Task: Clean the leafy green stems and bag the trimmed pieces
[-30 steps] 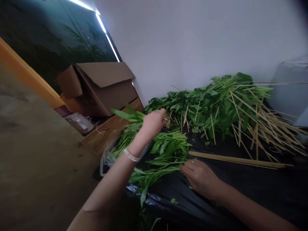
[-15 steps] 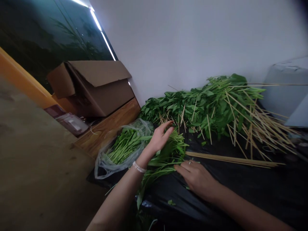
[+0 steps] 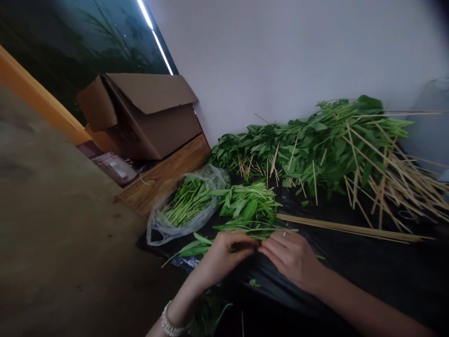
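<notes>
My left hand (image 3: 229, 255) and my right hand (image 3: 293, 257) meet fingertip to fingertip low over the black plastic sheet (image 3: 336, 267). Both are closed, pinching leafy green stems that look like water spinach; the exact grip is hidden by my fingers. Leaves of the held greens (image 3: 196, 245) stick out left of my left hand, and a thin stem end shows past my right. Just beyond my hands lies a loose pile of cut greens (image 3: 250, 206). Beside it, an open clear plastic bag (image 3: 157, 229) holds more greens.
A bundle of thin bamboo sticks (image 3: 351, 227) lies right of the pile. Along the wall stretches a large heap of leafy greens (image 3: 308, 145), with many loose sticks (image 3: 403, 187) at its right end. An open cardboard box (image 3: 164, 133) stands on a wooden surface (image 3: 175, 161) at the left.
My left hand has come down and back from above the cut greens to meet my right hand, its fingers closing. The view has shifted slightly. Leaves now extend out to the left.
</notes>
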Action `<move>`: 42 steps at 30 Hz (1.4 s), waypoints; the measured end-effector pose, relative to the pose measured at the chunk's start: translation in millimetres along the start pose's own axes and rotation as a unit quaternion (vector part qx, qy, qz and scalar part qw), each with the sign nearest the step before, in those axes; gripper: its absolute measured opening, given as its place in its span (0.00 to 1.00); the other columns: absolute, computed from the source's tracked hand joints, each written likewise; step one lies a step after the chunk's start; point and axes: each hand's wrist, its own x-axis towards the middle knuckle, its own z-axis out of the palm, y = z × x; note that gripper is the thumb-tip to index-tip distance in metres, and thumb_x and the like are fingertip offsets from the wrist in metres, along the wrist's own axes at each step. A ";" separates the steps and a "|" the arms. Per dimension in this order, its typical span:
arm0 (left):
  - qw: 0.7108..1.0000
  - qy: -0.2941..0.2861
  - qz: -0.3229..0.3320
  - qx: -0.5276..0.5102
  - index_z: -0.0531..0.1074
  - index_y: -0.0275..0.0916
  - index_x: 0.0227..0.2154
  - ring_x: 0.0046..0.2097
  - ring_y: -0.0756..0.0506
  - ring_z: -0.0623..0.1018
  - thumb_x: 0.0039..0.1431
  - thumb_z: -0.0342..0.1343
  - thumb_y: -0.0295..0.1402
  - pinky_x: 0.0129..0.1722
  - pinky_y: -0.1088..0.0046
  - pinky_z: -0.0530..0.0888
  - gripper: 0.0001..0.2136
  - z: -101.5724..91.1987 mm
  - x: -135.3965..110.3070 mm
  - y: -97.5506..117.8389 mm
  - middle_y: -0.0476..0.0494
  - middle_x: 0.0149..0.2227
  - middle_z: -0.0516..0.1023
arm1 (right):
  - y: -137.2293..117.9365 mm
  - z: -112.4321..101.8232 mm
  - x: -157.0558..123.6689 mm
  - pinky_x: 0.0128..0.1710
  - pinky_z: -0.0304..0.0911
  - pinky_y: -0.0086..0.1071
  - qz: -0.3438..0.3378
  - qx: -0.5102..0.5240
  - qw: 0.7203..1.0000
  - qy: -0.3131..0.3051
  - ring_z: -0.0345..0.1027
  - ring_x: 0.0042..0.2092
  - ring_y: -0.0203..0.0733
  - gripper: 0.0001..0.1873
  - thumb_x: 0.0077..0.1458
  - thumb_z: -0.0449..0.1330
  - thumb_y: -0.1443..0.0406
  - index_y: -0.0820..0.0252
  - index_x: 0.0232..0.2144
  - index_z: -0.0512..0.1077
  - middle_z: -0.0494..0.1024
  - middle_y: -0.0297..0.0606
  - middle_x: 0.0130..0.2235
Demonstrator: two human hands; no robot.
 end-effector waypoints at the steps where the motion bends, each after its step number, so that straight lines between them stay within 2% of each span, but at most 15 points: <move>1: 1.000 -0.020 -0.008 0.011 0.80 0.40 0.35 0.39 0.46 0.77 0.56 0.57 0.29 0.41 0.73 0.71 0.07 -6.8 -6.9 0.3 0.44 0.36 0.80 | 2.2 0.4 -0.4 0.34 0.56 0.34 0.012 -0.005 1.000 -0.010 0.64 0.31 0.40 0.13 0.63 0.54 0.65 0.60 0.27 0.73 0.72 0.35 0.26; 3: 0.993 -0.103 -0.026 0.042 0.80 0.41 0.33 0.36 0.48 0.77 0.55 0.57 0.27 0.38 0.75 0.70 0.07 -23.1 -22.5 2.2 0.47 0.33 0.80 | 7.8 1.0 -0.3 0.36 0.57 0.36 0.038 -0.020 0.998 -0.038 0.65 0.34 0.42 0.11 0.62 0.56 0.64 0.60 0.28 0.73 0.73 0.36 0.28; 6: 0.966 -0.235 -0.056 0.089 0.80 0.43 0.31 0.30 0.50 0.75 0.52 0.60 0.27 0.32 0.78 0.68 0.06 -45.1 -43.1 4.1 0.51 0.28 0.79 | 14.3 3.5 0.7 0.39 0.58 0.38 0.052 -0.042 0.994 -0.084 0.65 0.38 0.45 0.08 0.61 0.57 0.67 0.60 0.30 0.73 0.73 0.38 0.30; 8: 0.962 -0.237 -0.064 0.121 0.80 0.43 0.30 0.28 0.50 0.74 0.53 0.59 0.28 0.30 0.78 0.67 0.06 -52.4 -48.6 2.2 0.52 0.26 0.79 | 15.5 6.1 1.1 0.39 0.59 0.39 0.049 -0.053 0.992 -0.106 0.65 0.38 0.45 0.08 0.60 0.57 0.69 0.60 0.29 0.73 0.73 0.39 0.30; 11: 0.979 -0.138 -0.050 0.145 0.80 0.41 0.33 0.30 0.49 0.75 0.59 0.54 0.31 0.33 0.78 0.67 0.08 -49.4 -39.4 -6.1 0.49 0.29 0.80 | 14.5 9.2 0.3 0.38 0.58 0.38 0.040 -0.047 0.992 -0.108 0.64 0.37 0.45 0.11 0.61 0.55 0.69 0.60 0.27 0.73 0.72 0.38 0.29; 14: 0.988 -0.013 -0.010 0.152 0.79 0.41 0.38 0.36 0.47 0.76 0.61 0.52 0.33 0.38 0.75 0.69 0.11 -33.3 -14.1 -18.7 0.45 0.35 0.81 | 15.4 9.1 -0.7 0.40 0.58 0.38 0.043 -0.030 0.995 -0.083 0.63 0.37 0.44 0.13 0.63 0.53 0.68 0.60 0.28 0.73 0.72 0.38 0.29; 16: 0.983 0.042 0.012 0.177 0.80 0.41 0.38 0.38 0.44 0.76 0.60 0.54 0.33 0.40 0.72 0.69 0.10 -19.1 4.8 -27.7 0.43 0.36 0.80 | 18.5 7.8 -1.1 0.41 0.58 0.39 0.058 -0.038 0.995 -0.069 0.63 0.38 0.44 0.13 0.63 0.52 0.68 0.60 0.29 0.73 0.72 0.39 0.30; 19: 0.967 0.069 0.016 0.245 0.80 0.42 0.37 0.42 0.42 0.75 0.55 0.59 0.31 0.43 0.69 0.69 0.08 0.4 26.7 -39.2 0.42 0.38 0.79 | 26.3 6.2 -1.6 0.41 0.58 0.40 0.081 -0.077 0.991 -0.068 0.63 0.40 0.47 0.11 0.61 0.53 0.71 0.61 0.31 0.73 0.73 0.41 0.33; 23: 0.949 0.054 0.002 0.311 0.79 0.42 0.38 0.44 0.41 0.73 0.53 0.60 0.29 0.45 0.68 0.69 0.08 12.5 38.0 -44.9 0.42 0.38 0.77 | 35.5 6.4 -3.7 0.37 0.56 0.39 0.099 -0.128 0.983 -0.084 0.63 0.41 0.48 0.10 0.56 0.54 0.76 0.60 0.31 0.74 0.74 0.42 0.35; 27: 0.948 0.065 0.011 0.310 0.77 0.41 0.34 0.42 0.42 0.72 0.56 0.56 0.28 0.45 0.67 0.68 0.06 11.6 38.0 -39.8 0.42 0.37 0.76 | 37.6 7.3 -4.8 0.36 0.54 0.38 0.104 -0.133 0.983 -0.077 0.63 0.41 0.49 0.08 0.57 0.56 0.72 0.59 0.32 0.74 0.75 0.42 0.35; 31: 0.944 0.140 0.070 0.289 0.77 0.42 0.36 0.42 0.41 0.72 0.59 0.54 0.30 0.45 0.64 0.67 0.07 5.7 37.5 -31.4 0.40 0.38 0.76 | 36.6 3.3 -1.4 0.35 0.53 0.38 0.107 -0.122 0.985 -0.060 0.64 0.39 0.47 0.08 0.60 0.54 0.68 0.58 0.34 0.74 0.75 0.40 0.33; 34: 0.926 0.226 0.111 0.282 0.77 0.43 0.39 0.45 0.41 0.72 0.61 0.53 0.32 0.48 0.63 0.67 0.08 -4.3 38.0 -24.5 0.40 0.43 0.76 | 39.8 -2.5 2.2 0.37 0.54 0.38 0.136 -0.078 0.987 -0.023 0.66 0.38 0.45 0.09 0.62 0.52 0.67 0.58 0.36 0.73 0.76 0.39 0.33; 38: 0.872 0.399 0.128 0.252 0.74 0.43 0.46 0.49 0.41 0.72 0.60 0.54 0.31 0.52 0.61 0.66 0.12 -21.4 35.1 -14.4 0.40 0.46 0.75 | 50.1 -8.0 4.7 0.36 0.59 0.35 0.213 0.009 0.976 0.045 0.70 0.37 0.44 0.11 0.64 0.50 0.64 0.58 0.38 0.72 0.78 0.38 0.34; 40: 0.855 0.443 0.127 0.237 0.73 0.43 0.46 0.47 0.42 0.72 0.60 0.54 0.30 0.50 0.62 0.67 0.11 -25.8 31.7 -9.9 0.41 0.44 0.74 | 54.2 -9.3 5.5 0.33 0.60 0.34 0.243 0.039 0.967 0.066 0.71 0.33 0.43 0.11 0.64 0.49 0.63 0.58 0.38 0.72 0.78 0.35 0.29; 42: 0.853 0.454 0.124 0.225 0.74 0.42 0.44 0.46 0.43 0.72 0.60 0.54 0.30 0.48 0.64 0.68 0.10 -25.4 28.2 -6.6 0.41 0.42 0.73 | 55.5 -10.1 6.3 0.31 0.60 0.33 0.254 0.050 0.963 0.076 0.71 0.30 0.42 0.12 0.64 0.49 0.62 0.58 0.38 0.72 0.76 0.33 0.26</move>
